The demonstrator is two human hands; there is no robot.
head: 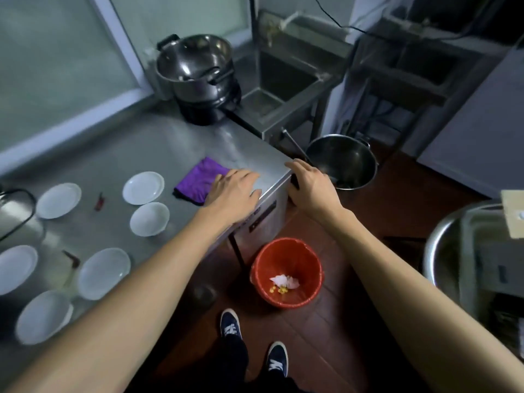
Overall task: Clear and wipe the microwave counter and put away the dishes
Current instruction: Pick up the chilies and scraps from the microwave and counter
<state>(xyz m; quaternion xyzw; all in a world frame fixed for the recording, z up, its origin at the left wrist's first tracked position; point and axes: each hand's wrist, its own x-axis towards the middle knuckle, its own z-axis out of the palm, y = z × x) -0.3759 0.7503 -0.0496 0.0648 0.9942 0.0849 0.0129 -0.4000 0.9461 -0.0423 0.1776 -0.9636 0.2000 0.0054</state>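
Brushed steel counter point(158, 143), dull sheen; glossy white ceramic plates point(143, 187); soft purple cloth point(198, 177); shiny metal pot point(195, 61); red plastic bucket point(286, 272)

Counter point(147, 143): steel, matte, I see a corner at right. Purple cloth point(198, 178): flat, rumpled, nr the front-right corner. White dishes, 6, all upright & apart: point(143, 187), point(149, 218), point(58, 200), point(104, 273), point(17, 269), point(44, 316). Two small dark-red scraps point(99, 201), point(71, 258) lie btwn dishes.

Head-worn wide view, looking steeply down, close over counter point(136, 148) corner, floor point(326, 336) below
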